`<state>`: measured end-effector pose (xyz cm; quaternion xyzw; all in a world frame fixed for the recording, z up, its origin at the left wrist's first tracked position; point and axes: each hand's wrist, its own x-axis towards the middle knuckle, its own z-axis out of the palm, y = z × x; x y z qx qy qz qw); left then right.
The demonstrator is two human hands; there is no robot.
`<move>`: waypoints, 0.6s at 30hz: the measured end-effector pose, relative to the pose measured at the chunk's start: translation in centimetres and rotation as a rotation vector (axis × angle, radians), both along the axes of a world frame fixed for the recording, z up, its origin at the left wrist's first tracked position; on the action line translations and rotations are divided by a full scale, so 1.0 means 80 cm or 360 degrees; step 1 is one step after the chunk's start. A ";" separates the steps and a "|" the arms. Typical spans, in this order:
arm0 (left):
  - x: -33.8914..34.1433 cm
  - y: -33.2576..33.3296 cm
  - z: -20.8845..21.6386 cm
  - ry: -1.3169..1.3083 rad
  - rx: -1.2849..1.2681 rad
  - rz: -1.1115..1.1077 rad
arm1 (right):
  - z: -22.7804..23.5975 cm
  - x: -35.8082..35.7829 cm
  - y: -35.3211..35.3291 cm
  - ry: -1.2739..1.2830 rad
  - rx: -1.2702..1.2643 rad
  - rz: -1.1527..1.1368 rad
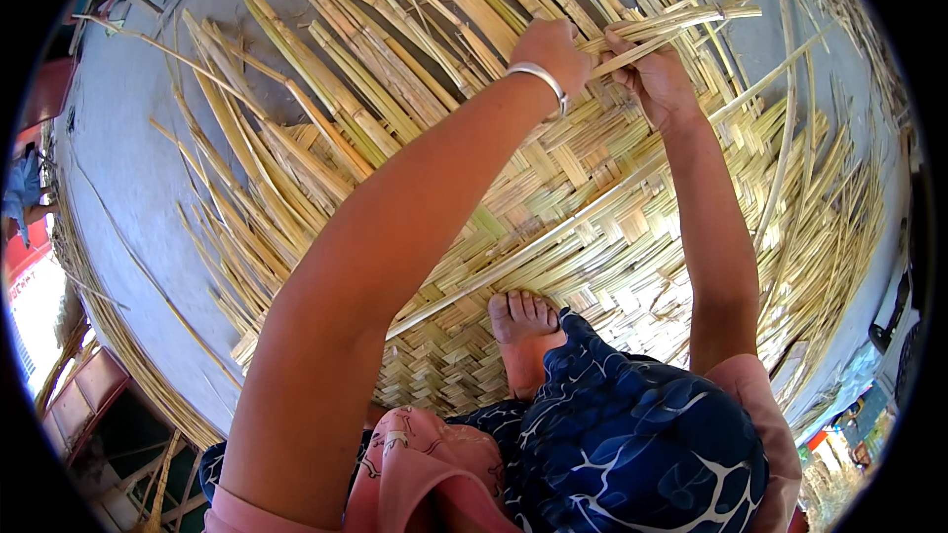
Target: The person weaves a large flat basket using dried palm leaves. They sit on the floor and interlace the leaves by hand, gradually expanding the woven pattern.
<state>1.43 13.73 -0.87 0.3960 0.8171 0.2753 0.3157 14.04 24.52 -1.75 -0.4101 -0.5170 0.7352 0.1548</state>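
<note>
A half-woven mat [553,178] of flat split reed strips lies on the ground, its loose strips fanning out on the far and left sides. My left hand [555,51], with a pale bangle [541,77] at the wrist, is closed at the far edge of the weave; its fingertips are mostly hidden. Beside it on the right, my right hand [652,79] grips a few reed strips [691,22] between thumb and fingers. These strips run crosswise to the right, raised over the other loose ends.
A long thin stick [523,255] lies diagonally across the mat. My bare foot [523,326] rests on the weave. Long reeds [128,355] line the left edge of the grey floor [138,197], and more reeds [829,0] lie at the far right.
</note>
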 end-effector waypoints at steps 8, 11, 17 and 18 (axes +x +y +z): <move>0.000 0.009 0.010 -0.0112 -0.0086 0.0148 | 0.008 -0.005 0.040 -0.0152 0.0277 0.0011; 0.002 0.004 0.017 -0.0126 -0.0085 0.0283 | 0.015 -0.030 0.063 -0.0319 0.0988 0.0275; 0.011 0.005 0.012 -0.0010 0.0139 0.0558 | -0.014 -0.084 0.101 -0.0506 0.1218 0.0721; 0.011 0.005 0.013 -0.0006 0.0148 0.0605 | -0.006 -0.091 0.100 -0.0465 0.1036 0.0861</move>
